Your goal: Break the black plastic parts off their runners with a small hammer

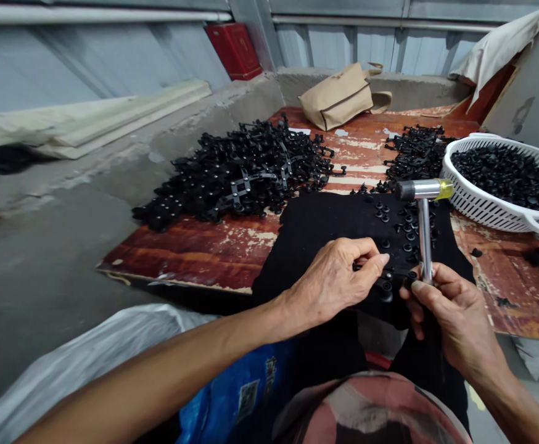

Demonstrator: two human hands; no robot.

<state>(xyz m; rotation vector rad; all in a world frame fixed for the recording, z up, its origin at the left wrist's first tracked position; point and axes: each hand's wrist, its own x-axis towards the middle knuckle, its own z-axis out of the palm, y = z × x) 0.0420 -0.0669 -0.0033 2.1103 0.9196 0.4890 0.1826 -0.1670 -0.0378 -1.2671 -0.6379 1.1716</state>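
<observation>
My left hand [332, 280] is closed in a pinch on one end of a small black linkage part [388, 275] with a shiny rivet. Curled round the metal handle of a small two-faced mallet [424, 231], my right hand [457, 305] is closed, its thumb and finger also at the part's right end. The mallet stands upright, one face black and the other clear yellow. Beneath both hands lies a black cloth [306, 246]. Several round black caps [407, 237] are spread on it beyond my hands, and a round black piece [386, 291] sits just below the linkage.
A large heap of black linkages [251, 166] covers the table's left side, with a smaller pile [417, 148] behind. At right stands a white slotted basket [477, 209] of black pieces. A beige bag [338, 98] rests at the back of the worn wooden table [195, 250].
</observation>
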